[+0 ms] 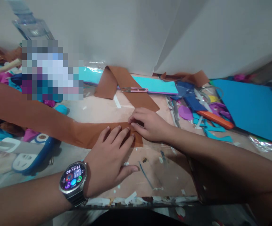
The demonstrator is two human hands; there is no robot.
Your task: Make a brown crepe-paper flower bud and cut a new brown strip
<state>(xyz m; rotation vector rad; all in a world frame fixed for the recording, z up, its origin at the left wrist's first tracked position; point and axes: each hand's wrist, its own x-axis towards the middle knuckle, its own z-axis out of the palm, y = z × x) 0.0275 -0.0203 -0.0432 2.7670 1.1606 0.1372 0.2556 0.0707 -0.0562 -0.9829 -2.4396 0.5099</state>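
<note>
A long brown strip (pixel 65 125) of sheet material runs from the left edge to the middle of the worktop, its short end lying flat. My left hand (pixel 112 157) rests open on this end, fingers spread and pressing it down, with a watch on the wrist. At the strip's upper edge, my right hand (pixel 150 124) is closed in a pinch; whatever lies between thumb and fingertips is too small or hidden to make out. Beyond it, a folded brown piece (pixel 131 81) carries a pair of pink-handled thread snips (pixel 134 90).
A worn board (pixel 169 185) lies under the work. Turquoise sheets (pixel 159 85) lie behind. To the right are an orange cutter (pixel 216 119), scraps and a large blue sheet (pixel 251 106). On the left sit a blue-and-white tool (pixel 33 155) and coloured scraps. A pale wall (pixel 126 31) stands behind.
</note>
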